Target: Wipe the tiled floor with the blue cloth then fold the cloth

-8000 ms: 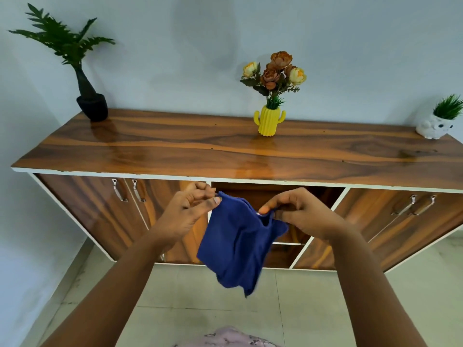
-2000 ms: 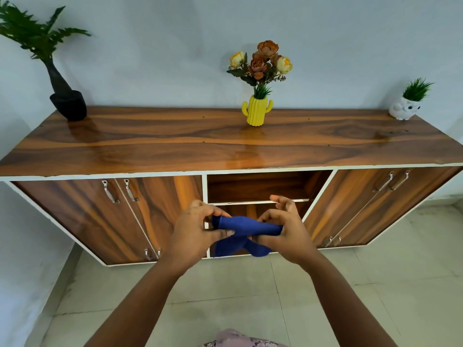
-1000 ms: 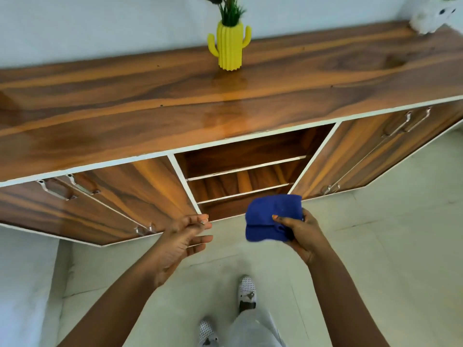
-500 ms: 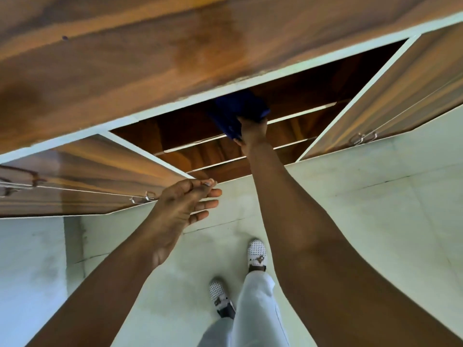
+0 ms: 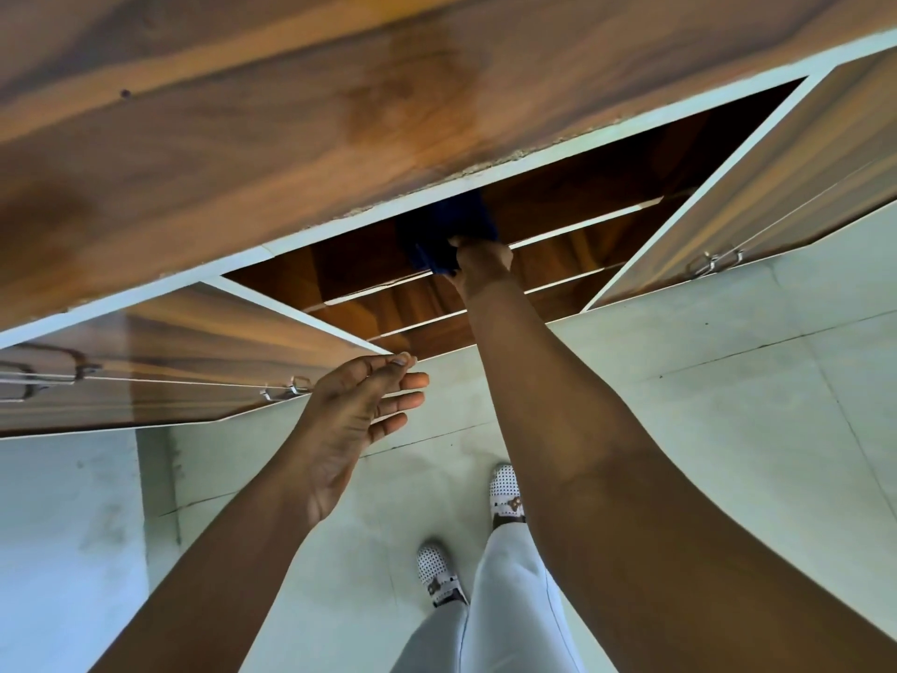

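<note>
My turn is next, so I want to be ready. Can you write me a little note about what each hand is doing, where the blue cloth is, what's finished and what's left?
Right hand: reaching into the open middle compartment of the wooden cabinet, gripping the blue cloth.
Left hand: empty, fingers loosely spread, hovering above the tiled floor near the left cabinet doors.
Cloth: bunched compactly, on or just above the top shelf; whether it rests there is unclear.
Done: cloth looks folded. Wiping cannot be judged from this view.
Left: probably let go of the cloth and pull the right hand out.
</note>
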